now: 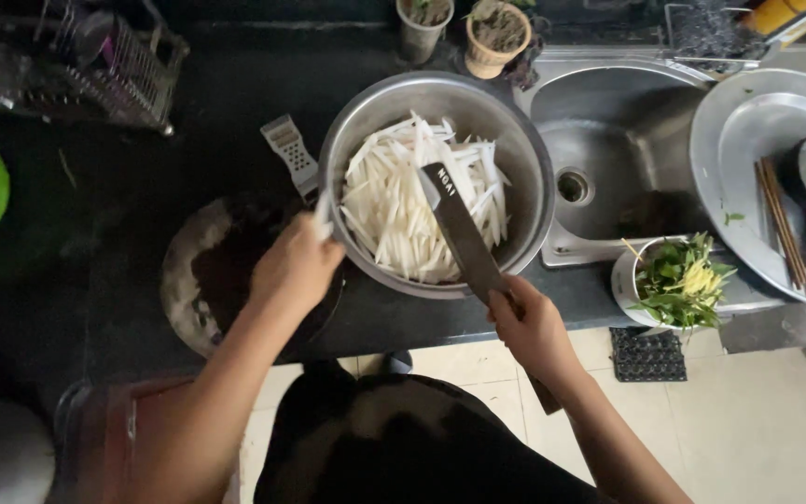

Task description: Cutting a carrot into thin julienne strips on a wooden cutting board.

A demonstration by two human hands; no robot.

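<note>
Dark clothing on the person's torso [403,448] fills the lower edge of the view. Above it, the right hand [526,322] is closed around the handle of a broad knife [459,233], whose blade slants over a steel bowl [515,140] on the dark desk [142,187]. White vegetable strips [394,210] lie heaped inside the bowl. At the bowl's near-left rim, the left hand [296,266] curls its fingers, apparently pinching the edge. A round chopping board [188,280] sits under that wrist. Beside the bowl lie a sink [608,140] and a tub of greens [681,280].
</note>
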